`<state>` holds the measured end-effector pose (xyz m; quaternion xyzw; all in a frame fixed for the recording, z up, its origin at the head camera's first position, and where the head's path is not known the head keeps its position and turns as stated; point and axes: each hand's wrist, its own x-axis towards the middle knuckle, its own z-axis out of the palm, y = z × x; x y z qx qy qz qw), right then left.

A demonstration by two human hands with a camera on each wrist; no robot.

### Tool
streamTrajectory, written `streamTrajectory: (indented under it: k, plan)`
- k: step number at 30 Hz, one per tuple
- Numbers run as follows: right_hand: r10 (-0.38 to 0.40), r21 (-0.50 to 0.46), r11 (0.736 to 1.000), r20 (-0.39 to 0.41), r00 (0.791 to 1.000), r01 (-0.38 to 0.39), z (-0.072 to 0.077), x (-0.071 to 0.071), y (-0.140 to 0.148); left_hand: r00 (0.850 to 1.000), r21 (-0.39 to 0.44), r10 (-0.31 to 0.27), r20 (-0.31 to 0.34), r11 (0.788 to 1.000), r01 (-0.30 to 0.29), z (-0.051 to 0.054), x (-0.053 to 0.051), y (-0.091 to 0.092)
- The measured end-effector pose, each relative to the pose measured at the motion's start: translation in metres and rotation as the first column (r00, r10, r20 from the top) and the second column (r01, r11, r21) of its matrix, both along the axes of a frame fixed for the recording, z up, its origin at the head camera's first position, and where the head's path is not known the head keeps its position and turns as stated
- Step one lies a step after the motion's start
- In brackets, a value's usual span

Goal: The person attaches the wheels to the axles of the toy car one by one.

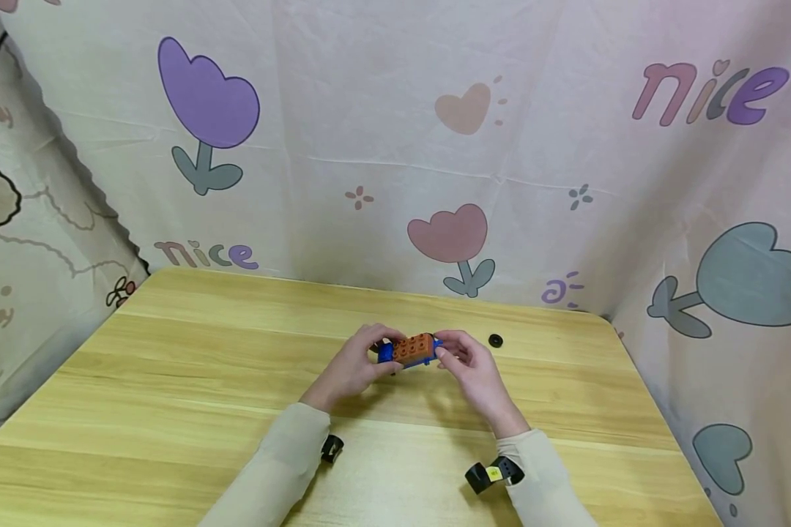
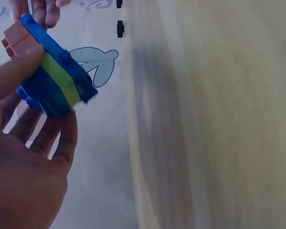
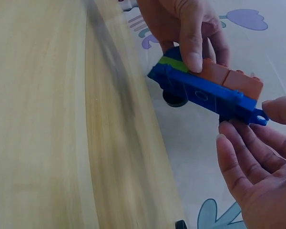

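A toy car [image 1: 413, 350] made of building blocks is held above the table, with a blue base, orange studded bricks and a lime-green stripe. My left hand [image 1: 358, 364] grips its blue end, thumb on one side and fingers on the other, as the left wrist view shows. At the opposite end, my right hand [image 1: 472, 372] has its thumb by the blue hitch [image 3: 260, 117] and fingertips under the base, against a dark part mostly hidden there. One black wheel [image 3: 175, 98] shows beneath the base in the right wrist view.
A loose black wheel [image 1: 496, 340] lies on the wooden table [image 1: 204, 380] beyond my right hand. Two black wheel-like pieces [image 2: 120, 28] appear near the table edge in the left wrist view. A printed cloth [image 1: 343, 95] hangs behind the table.
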<state>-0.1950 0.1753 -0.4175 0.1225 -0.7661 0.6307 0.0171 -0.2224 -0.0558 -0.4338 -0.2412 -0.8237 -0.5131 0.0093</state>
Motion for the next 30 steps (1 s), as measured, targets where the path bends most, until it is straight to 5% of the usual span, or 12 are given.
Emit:
streamTrajectory:
  k: [7, 21, 30]
  plan:
    - [0.011, -0.02, 1.0, -0.039, 0.999, -0.012, -0.0011, -0.0005, 0.0019, 0.986, 0.042, -0.084, 0.142, 0.996, 0.079, 0.0015, 0.0024, -0.001]
    - [0.028, 0.013, 1.0, -0.063, 0.998, -0.027, -0.0013, 0.0006, -0.0012, 0.972, 0.113, -0.16, 0.173, 0.983, 0.142, -0.0001, 0.0044, 0.0008]
    - [0.099, 0.049, 0.995, -0.156, 0.983, -0.092, -0.0055, -0.0001, -0.0023, 0.967, 0.172, -0.169, 0.192, 0.976, 0.136, -0.0007, 0.0052, 0.0021]
